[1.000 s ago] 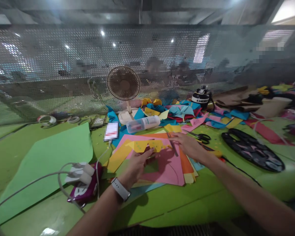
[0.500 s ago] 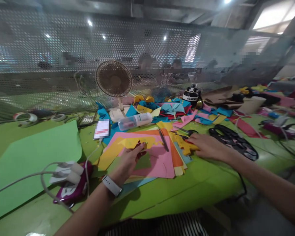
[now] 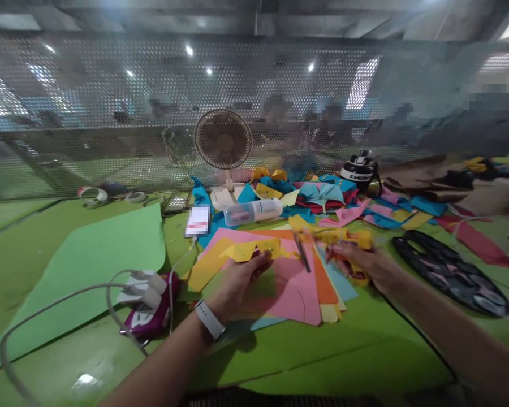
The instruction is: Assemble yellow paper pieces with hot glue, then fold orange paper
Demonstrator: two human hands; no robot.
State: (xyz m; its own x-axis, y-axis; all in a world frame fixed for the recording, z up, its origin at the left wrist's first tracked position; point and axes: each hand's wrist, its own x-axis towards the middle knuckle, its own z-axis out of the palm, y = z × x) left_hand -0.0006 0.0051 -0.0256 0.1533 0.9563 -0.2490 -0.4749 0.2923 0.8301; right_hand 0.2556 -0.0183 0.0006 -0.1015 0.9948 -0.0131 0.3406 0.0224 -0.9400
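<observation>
My left hand (image 3: 237, 280), with a white watch on its wrist, pinches the lower edge of a yellow cut paper strip (image 3: 248, 249) that lies over a pink sheet (image 3: 290, 288). My right hand (image 3: 365, 265) is closed round a yellow tool, apparently a glue gun (image 3: 350, 237), held just above the right edge of the stacked coloured sheets; it is blurred by motion. A thin dark stick-like tool (image 3: 301, 252) lies on the orange sheet (image 3: 324, 280) between the two hands.
A large light green sheet (image 3: 89, 265) lies at the left. A purple power strip (image 3: 148, 311) with white plugs sits near it. Behind stand a small fan (image 3: 223, 141), a clear bottle (image 3: 252, 212), paper scraps and tape rolls (image 3: 93, 195). A black tray (image 3: 453, 271) lies at right.
My right hand reached right to the yellow tool and has now brought it back over the papers. My left hand kept its hold on the yellow strip.
</observation>
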